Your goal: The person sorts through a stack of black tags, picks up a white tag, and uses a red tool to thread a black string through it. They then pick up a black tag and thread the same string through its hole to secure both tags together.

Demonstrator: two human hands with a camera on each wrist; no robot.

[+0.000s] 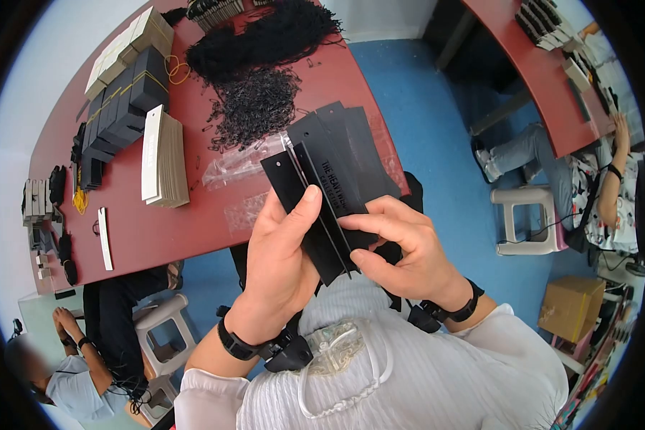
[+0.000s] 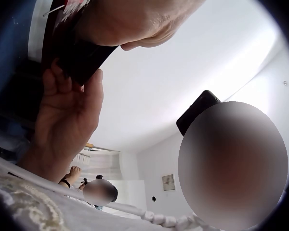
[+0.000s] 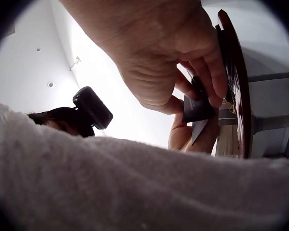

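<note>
My left hand (image 1: 283, 251) grips several black hang tags (image 1: 287, 179), its thumb lying across the front one. Each tag has a small hole near its top end. My right hand (image 1: 405, 247) pinches the lower part of a black tag printed with lettering (image 1: 328, 172), which stands slightly apart from those under the left thumb. In the right wrist view, the right hand (image 3: 168, 62) has thumb and fingers around a dark tag (image 3: 198, 108). Behind the hands, more black tags (image 1: 369, 136) lie fanned at the table's edge.
On the red table (image 1: 215, 240) lie a heap of black safety pins (image 1: 254, 104), a pile of black cords (image 1: 265, 39), clear plastic bags (image 1: 240, 168), a white-topped card stack (image 1: 163, 158) and banded dark bundles (image 1: 132, 97). People sit at left and right, near white stools (image 1: 527, 222).
</note>
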